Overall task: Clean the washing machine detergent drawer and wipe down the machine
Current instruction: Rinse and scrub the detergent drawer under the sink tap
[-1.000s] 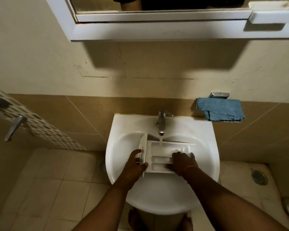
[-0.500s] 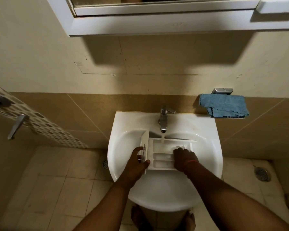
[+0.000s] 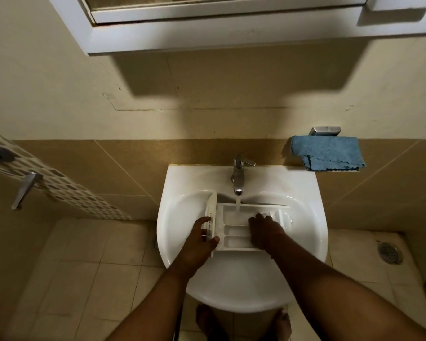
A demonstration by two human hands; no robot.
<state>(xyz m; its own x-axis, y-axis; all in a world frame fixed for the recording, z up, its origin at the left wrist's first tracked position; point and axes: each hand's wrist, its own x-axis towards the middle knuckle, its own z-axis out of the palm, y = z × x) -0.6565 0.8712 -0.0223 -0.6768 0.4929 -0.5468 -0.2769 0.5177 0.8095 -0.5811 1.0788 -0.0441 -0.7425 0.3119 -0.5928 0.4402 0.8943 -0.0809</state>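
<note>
White plastic detergent drawer (image 3: 234, 228) lay in the white basin (image 3: 303, 193) at frame centre under running water; left hand (image 3: 202, 238) gripped its front, while right hand (image 3: 262, 231) had shifted rightward, scrubbing inside, fingers curled.

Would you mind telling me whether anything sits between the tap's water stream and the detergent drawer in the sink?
Nothing visible does. Water from the tap falls straight into the detergent drawer. The left hand grips its front panel, and the right hand rests inside it, to the right of the stream.
</note>
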